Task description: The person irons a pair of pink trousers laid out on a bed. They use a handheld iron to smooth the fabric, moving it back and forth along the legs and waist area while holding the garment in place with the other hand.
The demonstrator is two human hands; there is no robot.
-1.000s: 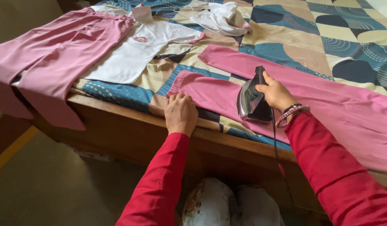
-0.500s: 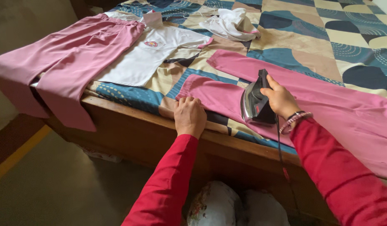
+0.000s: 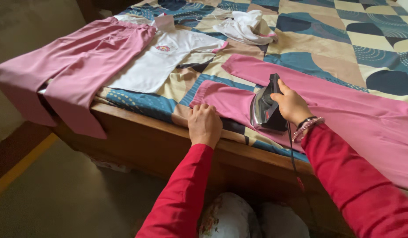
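Two garments lie finished at the left, folded pink trousers (image 3: 67,61) draped over the bed's wooden edge (image 3: 138,125) and a white shirt (image 3: 164,59). My left hand (image 3: 205,124) presses flat, fingers spread narrow, on the pink trouser leg (image 3: 226,103) near its hem. Just beside it my right hand (image 3: 292,105) grips the iron (image 3: 265,108), tilted on edge. I judge the hot sole could catch those fingers, or the cord (image 3: 291,150) could snag.

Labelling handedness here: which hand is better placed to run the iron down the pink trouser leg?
Right. The right hand already grips the iron on the pink trousers; the left hand lies flat at the hem.
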